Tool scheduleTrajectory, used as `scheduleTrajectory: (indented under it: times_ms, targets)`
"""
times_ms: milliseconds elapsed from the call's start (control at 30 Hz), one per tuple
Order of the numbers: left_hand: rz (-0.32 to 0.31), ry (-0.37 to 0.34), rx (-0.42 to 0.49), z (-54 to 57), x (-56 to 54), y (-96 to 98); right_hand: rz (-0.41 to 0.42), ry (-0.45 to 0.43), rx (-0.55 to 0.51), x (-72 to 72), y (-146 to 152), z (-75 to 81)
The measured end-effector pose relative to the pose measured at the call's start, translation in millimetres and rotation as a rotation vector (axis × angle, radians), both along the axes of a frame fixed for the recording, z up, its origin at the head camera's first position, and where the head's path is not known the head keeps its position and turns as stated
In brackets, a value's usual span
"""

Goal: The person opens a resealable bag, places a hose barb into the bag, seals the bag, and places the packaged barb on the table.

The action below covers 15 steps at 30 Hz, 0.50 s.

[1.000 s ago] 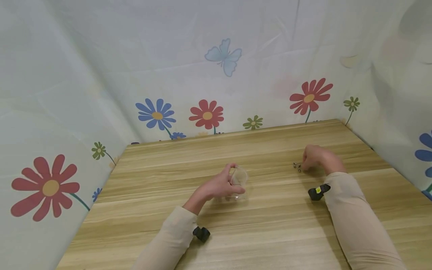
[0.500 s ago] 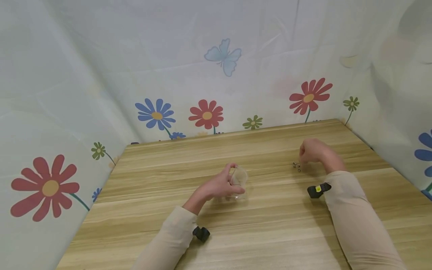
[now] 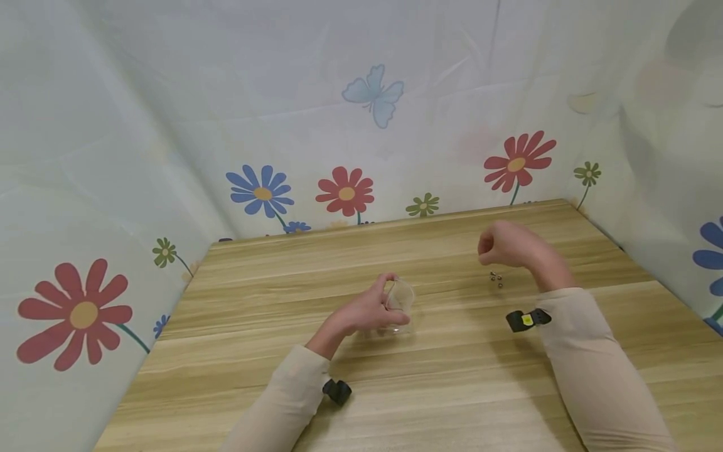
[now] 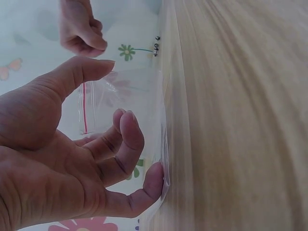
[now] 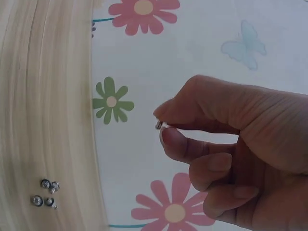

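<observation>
My left hand [image 3: 369, 311] holds a clear plastic zip bag [image 3: 400, 296] low over the wooden table, its mouth spread. In the left wrist view a red line runs along the zip of the bag [image 4: 85, 108], with thumb and curled fingers about it. Up and to the right, my right hand [image 3: 508, 245] is raised above the table. Between its thumb and index fingertip it pinches a small metal screw [image 5: 158, 125], mostly covered by the fingers. Several similar small screws [image 5: 45, 184] lie in a loose cluster on the table below that hand.
The wooden table [image 3: 282, 276] reaches back to a white curtain [image 3: 271, 125] printed with flowers and a butterfly. More of this curtain stands along the left and right sides. A black wrist camera [image 3: 337, 392] sits at the left sleeve, another camera [image 3: 522, 321] at the right.
My right hand has lifted away from the screw cluster and moved to the left with one pinched screw. The left hand and the bag have stayed in place.
</observation>
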State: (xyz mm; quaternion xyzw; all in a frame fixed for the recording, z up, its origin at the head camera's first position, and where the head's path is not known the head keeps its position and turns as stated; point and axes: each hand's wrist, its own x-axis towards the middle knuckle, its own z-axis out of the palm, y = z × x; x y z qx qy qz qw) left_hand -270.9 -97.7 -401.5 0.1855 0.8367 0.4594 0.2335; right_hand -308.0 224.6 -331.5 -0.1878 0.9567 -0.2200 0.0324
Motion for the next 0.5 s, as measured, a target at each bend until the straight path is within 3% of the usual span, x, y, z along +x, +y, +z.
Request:
scheduleTrajectory:
  times_ms: [500]
  targets:
    - [0.002, 0.000, 0.007, -0.2, 0.5, -1.0, 0.103, 0.085, -0.016, 12.9, -39.1, 6.0]
